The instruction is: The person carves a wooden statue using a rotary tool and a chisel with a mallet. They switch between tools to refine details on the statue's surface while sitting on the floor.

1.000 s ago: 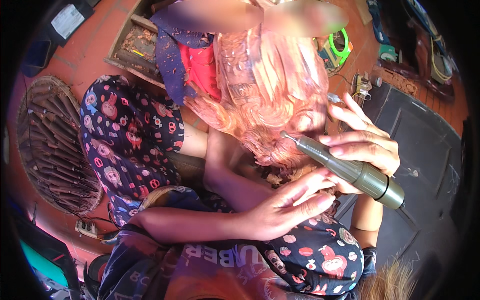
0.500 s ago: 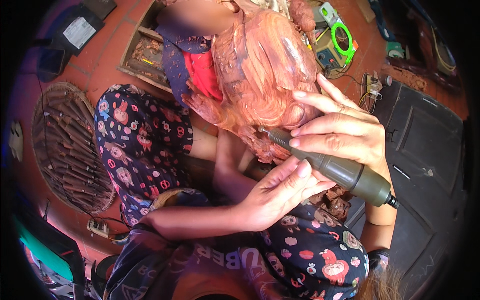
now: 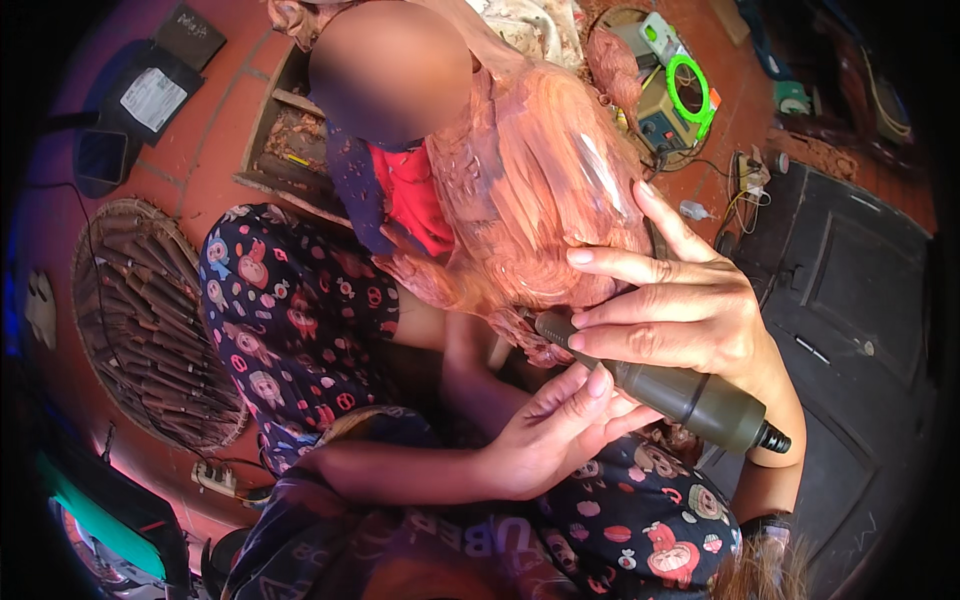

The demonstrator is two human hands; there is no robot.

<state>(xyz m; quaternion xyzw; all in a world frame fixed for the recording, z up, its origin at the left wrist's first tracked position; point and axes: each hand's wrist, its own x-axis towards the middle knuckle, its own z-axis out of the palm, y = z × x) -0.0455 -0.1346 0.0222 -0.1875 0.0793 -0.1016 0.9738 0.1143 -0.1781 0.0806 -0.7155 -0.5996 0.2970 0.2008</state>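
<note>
A large reddish-brown wood carving [image 3: 540,170] with swirling grooves rests upright between my legs. Against its lower edge points a dark green rotary carving handpiece [image 3: 715,408], slanting from the wood toward the lower right. My right hand [image 3: 675,310] lies over the front of the handpiece, its fingers curled round it and the forefinger stretched along the carving's side. From below, my left hand [image 3: 550,430] grips the same tool, thumb upward beside its body. The bit's tip cannot be made out against the wood.
To the left, a round woven tray [image 3: 235,425] carries many carving tools [image 3: 150,320]. Behind it lies a wooden box [image 3: 262,183] with shavings. A control box [image 3: 660,130] with a green ring [image 3: 688,95] stands at the back right, beside a dark panel [image 3: 850,260]. A power strip [image 3: 213,478] sits lower left.
The carving, both hands and the handpiece appear lower in the picture, as does much of the surroundings. Both hands keep their hold; the bit, visible before, is now hard to see.
</note>
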